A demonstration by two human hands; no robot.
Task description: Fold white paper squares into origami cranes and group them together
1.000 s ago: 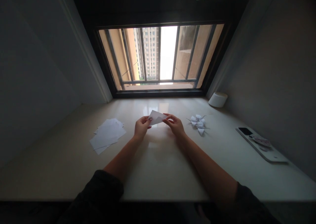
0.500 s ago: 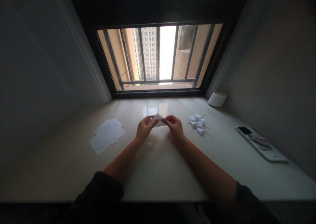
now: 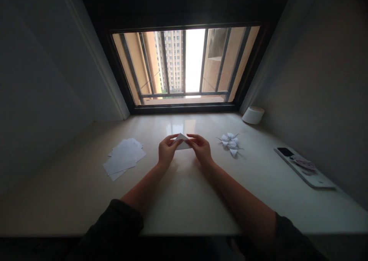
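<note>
A small white paper [image 3: 182,141], folded into a triangle, is held just above the pale sill top [image 3: 184,192] at its middle. My left hand [image 3: 166,151] pinches its left side with thumb and fingers closed. My right hand [image 3: 200,146] pinches its right side the same way. Both forearms reach forward from dark sleeves at the bottom of the view.
A loose stack of white sheets [image 3: 124,158] lies to the left. Folded white paper figures [image 3: 230,142] sit to the right. A white round container [image 3: 253,115] stands at the back right by the window [image 3: 185,63]. A phone on a white tray [image 3: 304,167] lies far right.
The paper was a wider flat piece held up between both hands; now it is folded smaller into a triangle and held lower, with the hands closer together.
</note>
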